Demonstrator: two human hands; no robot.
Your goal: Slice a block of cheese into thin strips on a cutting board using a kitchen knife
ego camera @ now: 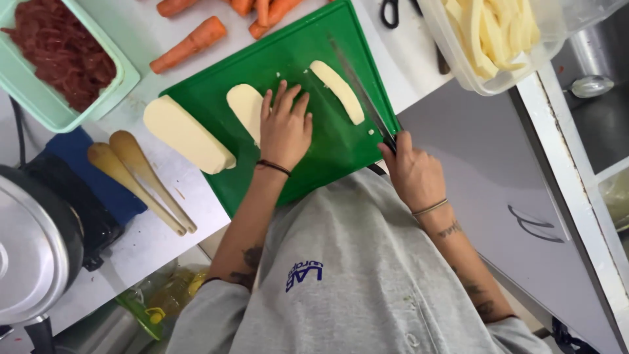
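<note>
On a green cutting board (327, 141), the left hand (285, 128) pressed flat, holding nothing, on a potato slab (245, 108), while the right hand (414, 172), clenched on a knife (360, 92), would do well cutting even strips clear of fingertips.

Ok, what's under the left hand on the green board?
The left hand lies flat on a pale potato slab on the green cutting board. Only the slab's left part shows; the palm covers the rest.

Lighting: bright, even, soft shadows – glare on steel pot lid (26, 255); focus: fairly sharp, edges slightly stretched
</note>
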